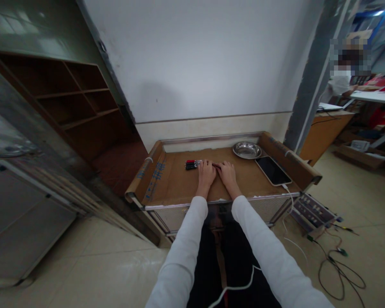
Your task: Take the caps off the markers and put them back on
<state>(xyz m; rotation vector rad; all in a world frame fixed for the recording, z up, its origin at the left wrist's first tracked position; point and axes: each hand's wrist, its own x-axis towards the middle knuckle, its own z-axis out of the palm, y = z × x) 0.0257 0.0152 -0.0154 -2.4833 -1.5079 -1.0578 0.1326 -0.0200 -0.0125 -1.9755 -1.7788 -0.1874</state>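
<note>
A small bundle of pens (pixel 191 164) with red and black ends lies crosswise on the brown cardboard-covered table top (pixel 176 184). My left hand (pixel 206 172) is closed over the middle of the bundle, fingers bent down on it. Close beside it, my right hand (pixel 226 172) has its fingers curled at the bundle's right end. The two hands nearly touch. Both palms hide much of the pens, so only their left ends show plainly, with a dark bit between the hands.
A round metal dish (pixel 247 150) stands at the back right. In front of it lies a phone (pixel 272 170) with a white cable (pixel 290 201). Raised padded sides edge the table. On the floor at right are an electrical box (pixel 317 212) and loose wires. A person (pixel 340 81) sits far right.
</note>
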